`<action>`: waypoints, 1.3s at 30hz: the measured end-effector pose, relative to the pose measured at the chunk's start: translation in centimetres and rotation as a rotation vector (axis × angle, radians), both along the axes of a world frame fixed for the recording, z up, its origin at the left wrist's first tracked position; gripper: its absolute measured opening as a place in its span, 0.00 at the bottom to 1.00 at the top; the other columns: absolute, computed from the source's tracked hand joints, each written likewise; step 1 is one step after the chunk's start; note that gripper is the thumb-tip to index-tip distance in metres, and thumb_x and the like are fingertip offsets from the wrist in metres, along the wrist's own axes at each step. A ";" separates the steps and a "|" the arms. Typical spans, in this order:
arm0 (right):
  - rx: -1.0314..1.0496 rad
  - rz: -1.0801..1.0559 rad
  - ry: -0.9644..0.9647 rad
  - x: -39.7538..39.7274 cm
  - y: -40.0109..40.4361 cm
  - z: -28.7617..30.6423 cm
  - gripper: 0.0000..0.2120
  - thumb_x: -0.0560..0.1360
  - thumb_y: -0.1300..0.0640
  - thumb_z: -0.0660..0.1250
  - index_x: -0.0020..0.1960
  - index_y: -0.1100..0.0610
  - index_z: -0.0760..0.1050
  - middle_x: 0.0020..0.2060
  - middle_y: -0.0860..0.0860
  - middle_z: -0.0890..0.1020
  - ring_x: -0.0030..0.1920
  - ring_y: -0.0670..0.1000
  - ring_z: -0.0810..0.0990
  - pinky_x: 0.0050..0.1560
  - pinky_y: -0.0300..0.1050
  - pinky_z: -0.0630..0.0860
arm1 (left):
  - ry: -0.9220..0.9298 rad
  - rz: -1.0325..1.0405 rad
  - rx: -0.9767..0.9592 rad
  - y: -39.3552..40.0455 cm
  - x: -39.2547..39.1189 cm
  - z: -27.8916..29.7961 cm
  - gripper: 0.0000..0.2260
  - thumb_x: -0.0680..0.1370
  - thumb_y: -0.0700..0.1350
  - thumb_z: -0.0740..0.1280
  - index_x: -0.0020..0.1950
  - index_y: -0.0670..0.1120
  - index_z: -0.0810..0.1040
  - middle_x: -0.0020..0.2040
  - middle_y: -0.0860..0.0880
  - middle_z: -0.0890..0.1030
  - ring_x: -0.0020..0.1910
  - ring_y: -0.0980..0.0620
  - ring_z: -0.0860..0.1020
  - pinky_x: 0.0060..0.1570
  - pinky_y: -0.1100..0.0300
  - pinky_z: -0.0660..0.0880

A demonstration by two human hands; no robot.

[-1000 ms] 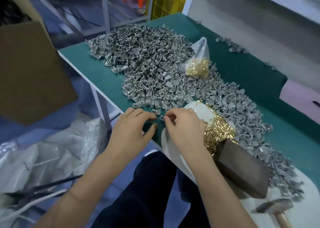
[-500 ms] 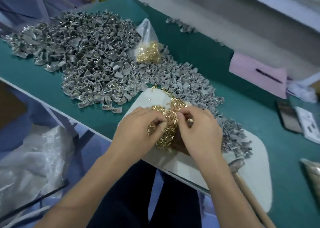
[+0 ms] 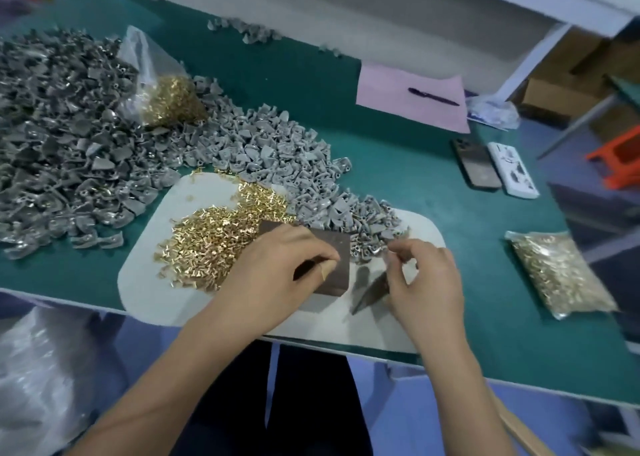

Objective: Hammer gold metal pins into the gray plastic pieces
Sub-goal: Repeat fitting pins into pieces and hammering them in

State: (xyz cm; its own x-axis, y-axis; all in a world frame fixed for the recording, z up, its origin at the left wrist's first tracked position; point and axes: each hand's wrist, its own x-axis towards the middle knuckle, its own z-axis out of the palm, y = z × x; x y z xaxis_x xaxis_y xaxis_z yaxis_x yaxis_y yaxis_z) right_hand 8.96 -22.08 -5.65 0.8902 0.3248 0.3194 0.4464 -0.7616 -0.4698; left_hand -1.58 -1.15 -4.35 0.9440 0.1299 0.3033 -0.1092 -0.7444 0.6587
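Observation:
A big heap of gray plastic pieces [image 3: 69, 151] covers the green table [image 3: 415, 185] on the left and trails right onto a white mat [image 3: 156, 282]. Loose gold pins [image 3: 214, 237] lie piled on the mat. A dark block [image 3: 336, 268] stands just right of the pins. My left hand [image 3: 277, 265] rests on the block, thumb and fingers pinching what seems to be a gray plastic piece, mostly hidden. My right hand [image 3: 422, 275] grips a hammer close to its blurred metal head [image 3: 369, 293], which hangs low over the mat right of the block. The wooden handle [image 3: 519, 431] runs back under my wrist.
An open bag of gold pins [image 3: 169, 99] sits on the gray heap and a sealed bag [image 3: 557, 275] lies at the right. Further back are a pink sheet [image 3: 398, 109] with a pen [image 3: 433, 96] and two phones [image 3: 476, 168]. The table's front edge is under my forearms.
My view has swung right. Both hands left the pin pile: the left moved onto the dark block, and the right took hold of the hammer.

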 end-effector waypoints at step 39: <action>0.578 0.434 0.510 -8.6 9.6 2.8 0.09 0.75 0.56 0.76 0.52 0.46 0.81 0.42 0.46 0.84 0.47 0.51 0.84 0.49 0.53 0.82 | -0.103 0.295 -0.379 0.1 -7.9 -2.1 0.18 0.77 0.49 0.74 0.65 0.58 0.77 0.54 0.65 0.80 0.52 0.63 0.79 0.51 0.68 0.75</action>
